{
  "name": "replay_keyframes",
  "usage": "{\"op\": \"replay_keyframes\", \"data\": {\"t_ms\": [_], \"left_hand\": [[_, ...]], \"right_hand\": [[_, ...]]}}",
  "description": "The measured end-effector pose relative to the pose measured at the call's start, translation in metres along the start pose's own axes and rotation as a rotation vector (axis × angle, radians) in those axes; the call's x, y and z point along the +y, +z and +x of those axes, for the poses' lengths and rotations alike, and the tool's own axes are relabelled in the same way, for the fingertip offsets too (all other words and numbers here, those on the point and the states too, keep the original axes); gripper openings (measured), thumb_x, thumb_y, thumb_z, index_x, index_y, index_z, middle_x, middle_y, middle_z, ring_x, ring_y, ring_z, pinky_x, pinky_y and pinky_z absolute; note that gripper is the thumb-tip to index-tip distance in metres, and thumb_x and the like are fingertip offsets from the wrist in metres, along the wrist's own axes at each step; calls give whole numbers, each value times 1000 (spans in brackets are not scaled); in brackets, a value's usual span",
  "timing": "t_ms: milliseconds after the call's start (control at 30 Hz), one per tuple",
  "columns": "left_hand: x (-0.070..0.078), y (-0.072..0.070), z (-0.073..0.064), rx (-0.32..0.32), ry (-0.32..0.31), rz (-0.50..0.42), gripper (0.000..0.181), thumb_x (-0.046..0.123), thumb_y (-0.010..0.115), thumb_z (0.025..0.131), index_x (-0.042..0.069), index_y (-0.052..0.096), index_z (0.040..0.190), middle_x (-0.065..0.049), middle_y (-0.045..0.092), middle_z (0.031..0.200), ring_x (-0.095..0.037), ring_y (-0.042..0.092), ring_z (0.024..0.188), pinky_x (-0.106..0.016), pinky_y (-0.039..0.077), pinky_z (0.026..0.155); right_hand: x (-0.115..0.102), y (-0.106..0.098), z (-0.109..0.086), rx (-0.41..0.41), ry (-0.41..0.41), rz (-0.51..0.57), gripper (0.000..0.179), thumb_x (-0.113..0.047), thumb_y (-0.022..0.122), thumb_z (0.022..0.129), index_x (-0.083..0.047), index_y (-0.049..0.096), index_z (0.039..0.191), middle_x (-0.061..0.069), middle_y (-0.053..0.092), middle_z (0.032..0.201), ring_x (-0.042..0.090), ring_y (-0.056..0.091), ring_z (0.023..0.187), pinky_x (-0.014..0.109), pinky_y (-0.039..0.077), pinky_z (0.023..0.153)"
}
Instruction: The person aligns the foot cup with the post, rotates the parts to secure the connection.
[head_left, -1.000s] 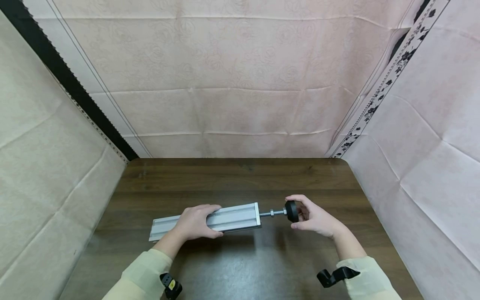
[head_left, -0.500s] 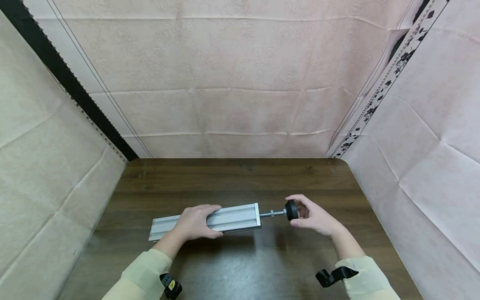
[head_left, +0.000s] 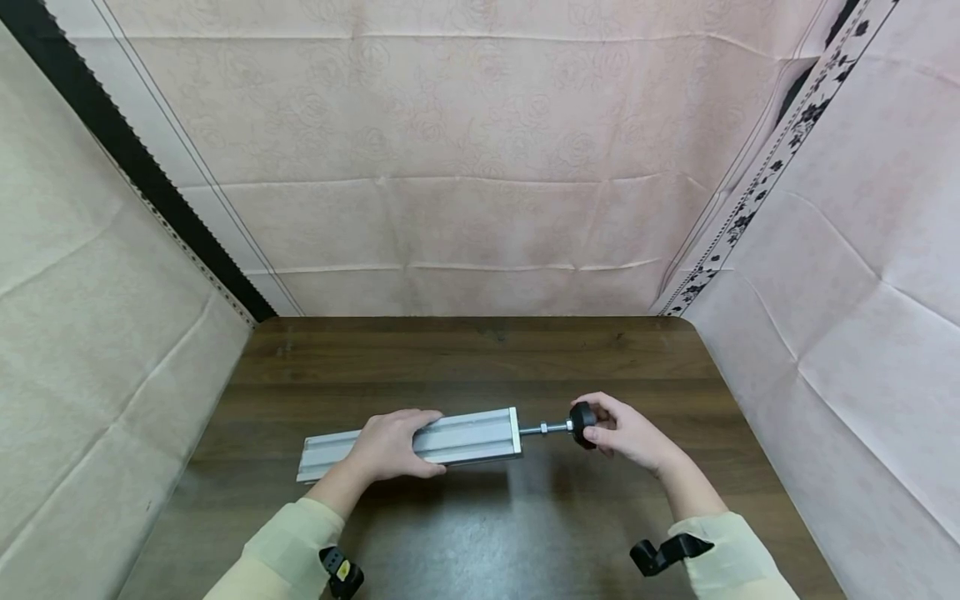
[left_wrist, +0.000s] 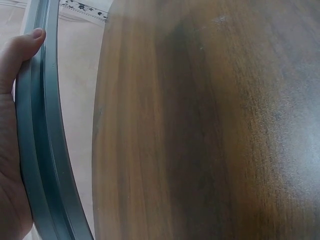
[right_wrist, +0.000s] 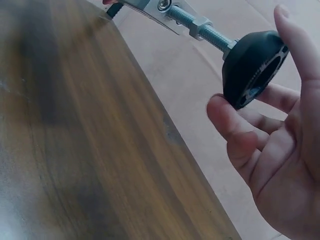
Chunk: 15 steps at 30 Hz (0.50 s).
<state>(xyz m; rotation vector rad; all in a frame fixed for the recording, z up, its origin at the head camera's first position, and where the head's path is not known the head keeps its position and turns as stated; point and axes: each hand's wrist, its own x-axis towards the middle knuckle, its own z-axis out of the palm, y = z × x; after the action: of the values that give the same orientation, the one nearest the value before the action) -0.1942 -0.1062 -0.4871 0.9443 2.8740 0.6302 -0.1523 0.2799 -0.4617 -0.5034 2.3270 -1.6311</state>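
Note:
My left hand (head_left: pixel 393 444) grips a silver aluminium profile (head_left: pixel 480 435) around its middle, holding it raised above the table. From the profile's right end sticks out a threaded rod (head_left: pixel 556 427) with a hex nut (right_wrist: pixel 200 27). A black round levelling foot (head_left: pixel 581 425) sits at the rod's outer end. My right hand (head_left: pixel 628 433) pinches this foot by its rim between thumb and fingers. In the right wrist view, the foot's hollow underside faces the palm. The left wrist view shows the grooved side of the profile, with the left thumb laid along it.
A dark brown wooden table (head_left: pixel 480 358) lies beneath both hands. Pale cloth (head_left: pixel 480 125) hangs behind it, with more cloth at the left and right sides. Each sleeve carries a black wrist mount (head_left: pixel 671 552).
The right thumb has moved up over the foot's rim and the fingers have shifted around it. The left hand and the profile have stayed nearly still.

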Motion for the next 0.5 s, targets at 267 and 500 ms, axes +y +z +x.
{"op": "replay_keyframes", "data": {"t_ms": [267, 500], "left_hand": [[-1, 0, 1, 15, -6, -3, 75, 59, 72, 66, 19, 58, 128, -3, 59, 124, -20, 55, 113, -44, 44, 89], [-1, 0, 0, 12, -14, -22, 75, 58, 73, 66, 19, 58, 128, -3, 59, 125, -20, 54, 114, -45, 43, 90]], "right_hand": [[0, 0, -6, -56, -87, -3, 91, -1, 74, 76, -13, 17, 146, 18, 35, 135, 25, 49, 82, 28, 44, 65], [-5, 4, -5, -63, -22, -37, 81, -4, 73, 79, -14, 23, 143, 19, 40, 127, 28, 50, 82, 29, 48, 65]]}}
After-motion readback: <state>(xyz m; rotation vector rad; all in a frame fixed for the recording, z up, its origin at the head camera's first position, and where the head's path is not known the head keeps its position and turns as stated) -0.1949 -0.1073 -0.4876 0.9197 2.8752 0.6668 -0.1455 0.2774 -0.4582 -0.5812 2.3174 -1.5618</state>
